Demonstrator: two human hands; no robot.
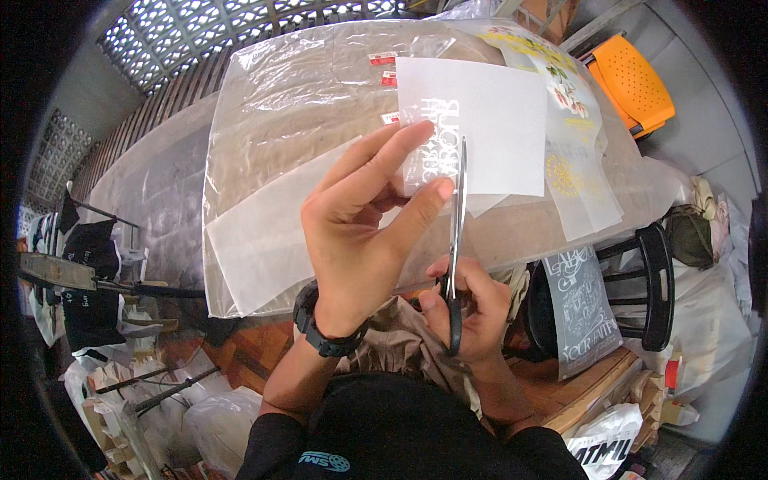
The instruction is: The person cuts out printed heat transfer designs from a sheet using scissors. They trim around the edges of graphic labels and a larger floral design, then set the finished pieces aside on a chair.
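A translucent white sheet of film (pixel 504 120) with white printed lettering along its left side is held up over the table. My left hand (pixel 356 216) pinches that lettered side between thumb and fingers. Lower and to the right, my right hand (pixel 480 308) grips a pair of scissors (pixel 458 232) by its black handles. The metal blades point away from me, next to my left thumb, and run along the right side of the lettering. Whether the blades are parted is hard to make out.
Clear plastic (pixel 280 104) covers the table, with a blank pale sheet (pixel 280 228) on it. Yellow-printed films (pixel 572 180) lie to the right. Beyond stands an orange chair (pixel 632 84). A black chair (pixel 656 288) at the near right bears another printed film (pixel 580 312).
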